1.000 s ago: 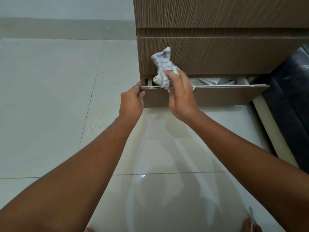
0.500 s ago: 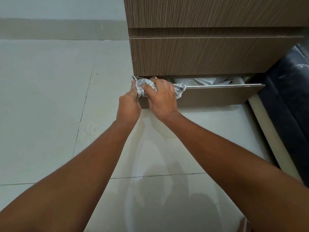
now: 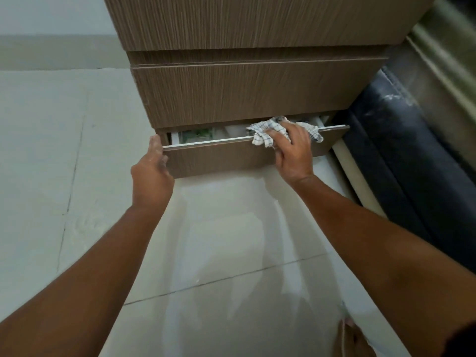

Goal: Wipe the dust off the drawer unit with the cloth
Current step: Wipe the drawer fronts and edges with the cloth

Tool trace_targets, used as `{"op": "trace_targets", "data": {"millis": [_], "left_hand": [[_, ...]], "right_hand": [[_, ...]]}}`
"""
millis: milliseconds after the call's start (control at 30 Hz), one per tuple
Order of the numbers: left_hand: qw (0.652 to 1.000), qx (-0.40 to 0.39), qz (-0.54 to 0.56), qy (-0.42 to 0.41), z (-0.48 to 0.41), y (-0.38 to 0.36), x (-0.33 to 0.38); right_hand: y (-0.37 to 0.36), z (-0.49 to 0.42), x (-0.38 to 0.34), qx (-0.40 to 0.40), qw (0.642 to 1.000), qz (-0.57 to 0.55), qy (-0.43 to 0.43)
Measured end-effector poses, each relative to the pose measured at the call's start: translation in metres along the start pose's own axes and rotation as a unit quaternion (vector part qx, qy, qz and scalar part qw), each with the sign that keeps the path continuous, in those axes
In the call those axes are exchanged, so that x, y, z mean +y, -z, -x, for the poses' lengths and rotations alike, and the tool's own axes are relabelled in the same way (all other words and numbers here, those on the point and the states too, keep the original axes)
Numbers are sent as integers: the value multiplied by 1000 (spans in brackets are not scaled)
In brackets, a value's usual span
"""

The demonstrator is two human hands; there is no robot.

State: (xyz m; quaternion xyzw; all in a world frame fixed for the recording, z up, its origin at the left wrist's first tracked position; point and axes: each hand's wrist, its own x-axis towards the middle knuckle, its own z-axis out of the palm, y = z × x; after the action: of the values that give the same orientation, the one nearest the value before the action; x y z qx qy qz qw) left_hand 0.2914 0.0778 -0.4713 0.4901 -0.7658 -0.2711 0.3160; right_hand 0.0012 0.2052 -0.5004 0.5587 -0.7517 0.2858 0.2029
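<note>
Cloth point(image 3: 268, 134) now farther right along drawer point(image 3: 226, 158)

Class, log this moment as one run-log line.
left hand: steadying bottom drawer | right hand: pressing cloth on drawer's top edge | drawer: ajar

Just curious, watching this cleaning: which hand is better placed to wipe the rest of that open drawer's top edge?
Probably the right hand: it presses the cloth onto the bottom drawer edge near its right end. The left hand has no cloth and steadies the left corner.

Drawer unit point(image 3: 247, 94) matt wood-grain laminate; cloth point(image 3: 265, 134) checked woven fabric; floor point(image 3: 231, 240) glossy smooth tile
</note>
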Motion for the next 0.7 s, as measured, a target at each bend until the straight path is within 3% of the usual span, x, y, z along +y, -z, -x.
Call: {"op": "trace_targets", "data": {"millis": [233,500,633,700], "left_hand": [[999,18,-15,-27,-3,-8,-16],[999,26,-29,-12,0,-8,-11],[999,19,-32,-5,-1,-8,-12],[1000,19,-21,0,-1,-7,-11]], "right_hand": [[24,6,59,17,999,2,-44],[45,9,84,51,986,-12,-155],[58,1,79,67,947,-72,-304],[62,-4,72,130,917,-111,-361]]}}
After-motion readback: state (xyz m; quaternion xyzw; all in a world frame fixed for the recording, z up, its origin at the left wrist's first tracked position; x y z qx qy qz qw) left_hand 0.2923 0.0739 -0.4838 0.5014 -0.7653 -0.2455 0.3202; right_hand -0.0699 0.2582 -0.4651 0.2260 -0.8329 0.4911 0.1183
